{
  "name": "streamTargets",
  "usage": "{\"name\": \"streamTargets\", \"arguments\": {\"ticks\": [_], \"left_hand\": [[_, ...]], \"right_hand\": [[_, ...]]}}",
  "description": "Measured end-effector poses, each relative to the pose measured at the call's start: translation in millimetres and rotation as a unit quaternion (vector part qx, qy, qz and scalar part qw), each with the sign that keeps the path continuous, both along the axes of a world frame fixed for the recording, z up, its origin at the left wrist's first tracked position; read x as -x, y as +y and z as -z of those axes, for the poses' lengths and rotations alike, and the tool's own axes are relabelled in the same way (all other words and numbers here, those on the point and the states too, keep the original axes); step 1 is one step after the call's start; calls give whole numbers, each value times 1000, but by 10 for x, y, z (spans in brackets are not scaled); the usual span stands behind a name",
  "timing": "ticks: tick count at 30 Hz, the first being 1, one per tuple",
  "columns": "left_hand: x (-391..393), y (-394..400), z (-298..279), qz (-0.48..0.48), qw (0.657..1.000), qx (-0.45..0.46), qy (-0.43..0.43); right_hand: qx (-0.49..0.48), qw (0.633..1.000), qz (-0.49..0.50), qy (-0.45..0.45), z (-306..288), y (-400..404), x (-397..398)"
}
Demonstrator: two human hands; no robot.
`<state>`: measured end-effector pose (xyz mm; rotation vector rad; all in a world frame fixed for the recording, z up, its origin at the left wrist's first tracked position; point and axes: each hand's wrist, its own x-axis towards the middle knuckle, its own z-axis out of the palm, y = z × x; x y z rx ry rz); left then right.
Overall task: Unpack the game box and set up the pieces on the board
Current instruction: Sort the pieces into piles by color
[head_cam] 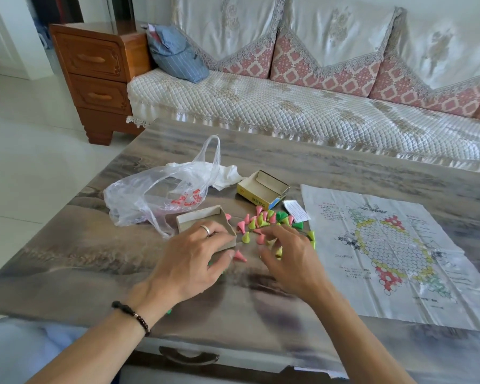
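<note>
On the table, the left hand is gripping the grey box tray. The right hand is hovering with fingers spread loosely over scattered pink, yellow and green cones, too many to count.

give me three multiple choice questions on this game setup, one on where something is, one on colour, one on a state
1. Where does the unfolded paper game board lie?
A. on the sofa
B. on the table, to the right of the piece pile
C. inside the plastic bag

2. Which colours are the small cone-shaped plastic pieces?
A. pink, yellow-green and green
B. blue and white
C. black and red

3. What is the state of the yellow cardboard box half?
A. sealed with tape
B. full of pieces
C. open, nothing visible inside

Answers:
1 B, the board sits flat on the grey marbled table, right of the cones.
2 A, only those three colours show in the pile.
3 C, its bare inside faces up, while the left hand rests on the plain brown cardboard tray and the right hand spreads over the cones.
</note>
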<state>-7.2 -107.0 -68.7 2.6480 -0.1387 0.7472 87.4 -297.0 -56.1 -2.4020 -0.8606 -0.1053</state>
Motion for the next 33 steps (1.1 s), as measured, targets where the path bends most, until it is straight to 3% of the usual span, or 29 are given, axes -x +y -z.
{"name": "streamTargets", "arguments": {"ticks": [6,12,20,26,30,33], "left_hand": [[-769,-333,-149,35,998,-28,46],[-1452,-568,-211,23,992,-44,113],[-1832,-590,-136,30,975,-141,169],[-1875,-561,-123,19,979,-121,166],[-1875,-539,-133,15,984,-82,160],[-1849,-505,-160,9,990,-5,139]], "right_hand": [[42,993,115,-1,-49,-391,-692],[104,990,99,-3,-30,-395,-1064],[114,992,48,20,96,-378,-1220],[28,993,83,81,-48,-297,-1433],[56,991,52,108,-123,-111,-1500],[87,990,23,109,-166,-52,-1460]]}}
